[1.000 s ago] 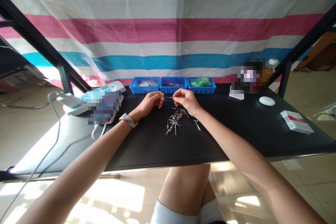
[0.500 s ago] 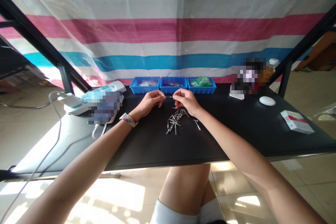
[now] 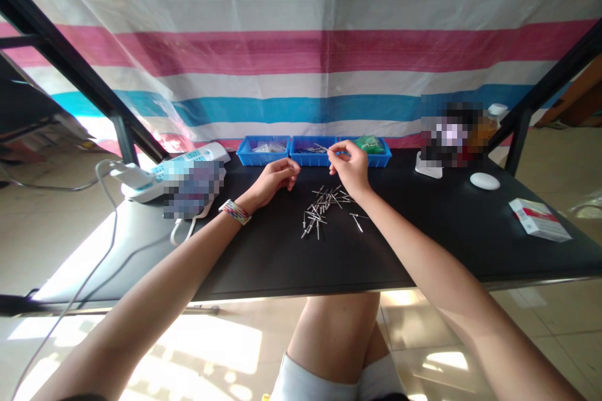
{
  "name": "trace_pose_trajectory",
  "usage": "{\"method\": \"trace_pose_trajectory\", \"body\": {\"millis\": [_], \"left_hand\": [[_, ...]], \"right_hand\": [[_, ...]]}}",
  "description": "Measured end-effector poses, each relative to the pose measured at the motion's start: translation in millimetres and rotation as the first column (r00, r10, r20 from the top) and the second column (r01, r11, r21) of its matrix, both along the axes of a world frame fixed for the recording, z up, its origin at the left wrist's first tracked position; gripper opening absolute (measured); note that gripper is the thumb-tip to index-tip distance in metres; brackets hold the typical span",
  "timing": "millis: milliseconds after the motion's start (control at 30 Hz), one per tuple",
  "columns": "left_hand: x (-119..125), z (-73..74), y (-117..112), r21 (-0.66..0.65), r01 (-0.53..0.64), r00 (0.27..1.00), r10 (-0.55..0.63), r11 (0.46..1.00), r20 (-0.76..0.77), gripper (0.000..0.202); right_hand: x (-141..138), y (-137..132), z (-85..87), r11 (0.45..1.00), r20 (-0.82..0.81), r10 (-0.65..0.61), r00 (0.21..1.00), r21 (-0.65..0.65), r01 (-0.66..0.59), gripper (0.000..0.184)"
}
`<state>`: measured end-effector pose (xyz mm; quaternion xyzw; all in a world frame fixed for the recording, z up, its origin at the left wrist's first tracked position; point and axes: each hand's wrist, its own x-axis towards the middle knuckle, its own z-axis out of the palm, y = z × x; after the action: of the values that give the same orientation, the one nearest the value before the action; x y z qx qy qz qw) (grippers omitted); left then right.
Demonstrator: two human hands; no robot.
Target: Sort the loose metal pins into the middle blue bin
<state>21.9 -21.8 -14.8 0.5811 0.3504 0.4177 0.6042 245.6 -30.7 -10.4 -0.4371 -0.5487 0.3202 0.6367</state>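
Between the thumb and forefinger of my right hand [image 3: 350, 169], a thin silver blind rivet [image 3: 321, 147] sticks out to the left, over the front of the middle blue bin [image 3: 310, 160]. My left hand [image 3: 277, 180] is closed, its fingers curled and thumb against them, just above the table; nothing shows in it. A loose pile of several blind rivets [image 3: 322, 203] lies on the black table below and between my hands. Apart from the pile, to its right, a couple of rivets [image 3: 357, 223] lie near my right forearm. More rivet-like pieces [image 3: 314, 150] lie in the middle bin.
The left blue bin [image 3: 263, 159] holds clear plastic bags, the right one [image 3: 383, 159] a green bag [image 3: 369, 144]. On the left are a power strip [image 3: 188, 163] and cable [image 3: 113, 219]. Rightward lie a white oval object [image 3: 485, 181] and a small box [image 3: 540, 219].
My hands have separated. My right hand has moved up and right to the middle bin with the rivet, which earlier spanned both hands' fingertips. My left hand has stayed nearly in place.
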Motion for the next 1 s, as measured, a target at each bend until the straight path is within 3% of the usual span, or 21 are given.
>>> {"method": "trace_pose_trajectory", "body": {"millis": [133,267,333,400,500,600,700,867,1000], "left_hand": [[0,0.9,0,-0.041,-0.003,1.0,0.004,0.999,0.022,0.026],[0,0.1,1,-0.048,0.005,0.999,-0.002,0.999,0.045,0.025],[0,-0.2,1,-0.049,0.006,0.999,-0.004,0.999,0.039,0.025],[-1,-0.4,1,-0.05,0.005,0.999,-0.003,0.999,0.032,0.024],[-1,-1.0,1,-0.043,0.01,1.0,-0.008,0.999,0.03,0.024],[-2,-1.6,1,-0.03,0.018,1.0,-0.017,0.999,0.021,0.024],[-2,-1.5,2,-0.024,0.013,1.0,-0.013,1.0,0.013,0.023],[-2,-1.5,2,-0.018,0.01,1.0,-0.01,1.0,0.004,0.023],[-2,-1.3,3,-0.021,0.013,1.0,-0.013,1.0,-0.005,0.023]], "right_hand": [[15,16,-0.6,0.994,0.231,-0.109,0.967,0.05,0.1,0.019],[24,19,-5.3,0.978,0.291,-0.199,0.936,0.115,0.172,0.016],[24,14,-4.7,0.988,0.338,-0.139,0.931,0.117,0.105,0.015],[21,6,-2.6,0.996,0.441,0.011,0.898,0.076,-0.05,0.012],[13,-6,-0.7,0.966,0.64,0.209,0.739,-0.02,-0.256,0.004],[6,-14,-2.8,0.953,0.775,0.234,0.587,-0.062,-0.297,0.01],[1,-18,-5.2,0.957,0.82,0.226,0.525,-0.087,-0.276,0.013],[-1,-22,-1.8,0.96,0.823,0.226,0.521,-0.097,-0.263,0.015],[-3,-23,3.7,0.954,0.728,0.243,0.642,-0.058,-0.296,0.012]]}}
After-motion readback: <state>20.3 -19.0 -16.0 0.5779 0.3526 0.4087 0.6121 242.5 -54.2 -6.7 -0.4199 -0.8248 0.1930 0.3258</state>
